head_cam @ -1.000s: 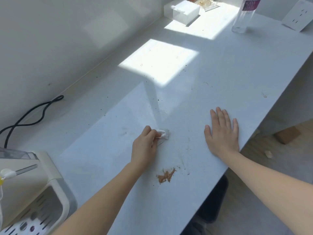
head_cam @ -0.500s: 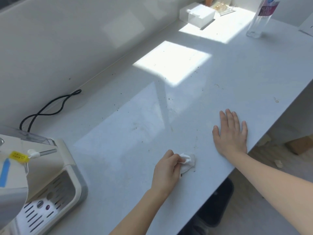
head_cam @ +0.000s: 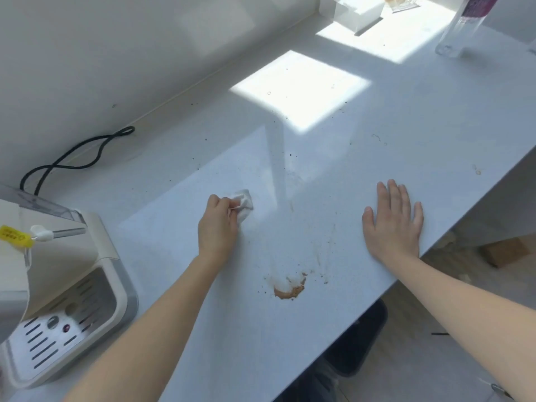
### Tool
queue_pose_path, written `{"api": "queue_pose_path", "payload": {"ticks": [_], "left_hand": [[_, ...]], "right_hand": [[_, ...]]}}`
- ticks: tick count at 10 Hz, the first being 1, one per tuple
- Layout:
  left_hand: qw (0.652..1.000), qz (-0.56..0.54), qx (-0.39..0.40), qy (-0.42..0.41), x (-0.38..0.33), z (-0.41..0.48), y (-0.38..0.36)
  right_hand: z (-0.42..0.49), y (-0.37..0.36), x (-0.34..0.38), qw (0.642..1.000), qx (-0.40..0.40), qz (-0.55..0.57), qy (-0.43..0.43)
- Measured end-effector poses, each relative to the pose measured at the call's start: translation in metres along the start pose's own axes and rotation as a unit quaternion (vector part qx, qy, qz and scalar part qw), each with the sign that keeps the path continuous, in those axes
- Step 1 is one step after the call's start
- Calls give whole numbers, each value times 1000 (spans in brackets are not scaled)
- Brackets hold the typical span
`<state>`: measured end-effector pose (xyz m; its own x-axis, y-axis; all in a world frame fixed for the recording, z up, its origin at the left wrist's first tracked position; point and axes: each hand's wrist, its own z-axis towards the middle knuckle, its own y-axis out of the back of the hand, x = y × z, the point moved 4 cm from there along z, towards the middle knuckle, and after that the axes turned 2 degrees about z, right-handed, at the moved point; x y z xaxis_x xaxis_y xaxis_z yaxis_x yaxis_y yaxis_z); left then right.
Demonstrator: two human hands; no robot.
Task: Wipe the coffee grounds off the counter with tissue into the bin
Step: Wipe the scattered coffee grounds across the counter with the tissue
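My left hand [head_cam: 218, 227] grips a crumpled white tissue [head_cam: 243, 203] pressed on the pale counter [head_cam: 377, 117], left of centre. A brown pile of coffee grounds [head_cam: 289, 291] lies near the front edge, below and right of the tissue, with thin specks and streaks scattered above it. My right hand [head_cam: 394, 224] rests flat on the counter near its front edge, fingers spread, holding nothing. A black bin [head_cam: 358, 343] stands on the floor under the counter edge, partly hidden by it.
A white coffee machine [head_cam: 58, 285] with a drip tray stands at the left, its black cable [head_cam: 75, 158] looping along the wall. A white tissue box [head_cam: 356, 13] and a clear bottle [head_cam: 464, 27] stand at the far end. A cardboard box [head_cam: 504, 250] sits on the floor.
My left hand pulled the tissue toward the front edge, then moved it back away from the edge and to the left. The grounds pile is gathered closer to the edge. The right hand stayed flat.
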<state>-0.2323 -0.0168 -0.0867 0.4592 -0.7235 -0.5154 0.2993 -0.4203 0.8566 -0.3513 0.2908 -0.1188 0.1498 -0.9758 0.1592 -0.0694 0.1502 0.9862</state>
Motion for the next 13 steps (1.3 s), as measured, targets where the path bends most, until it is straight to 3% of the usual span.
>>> {"api": "queue_pose_path", "payload": {"ticks": [2,5,7,8,10,11,13], "left_hand": [[998,-25,43,-42,-32,-67,-14],[995,-62,69,-31,-66,-133,-32],[976,-178,92,88,-62,-141,-34],[950,-259,26,173,-36,-130,-14],[956,-169,-113,210,46,-55,47],[966,-86,-98,223,71,-32,52],[985,28,-56,160,46,-17,31]], "right_hand": [[0,0,0,1000,-2,3,2],[2,-1,1,1000,1,5,2],[1,-2,-2,1000,-4,13,4],[2,-2,-1,1000,-5,17,4],[1,-1,-1,1000,-6,11,6],[0,0,1,1000,-8,15,5],[0,0,0,1000,-9,14,4]]}}
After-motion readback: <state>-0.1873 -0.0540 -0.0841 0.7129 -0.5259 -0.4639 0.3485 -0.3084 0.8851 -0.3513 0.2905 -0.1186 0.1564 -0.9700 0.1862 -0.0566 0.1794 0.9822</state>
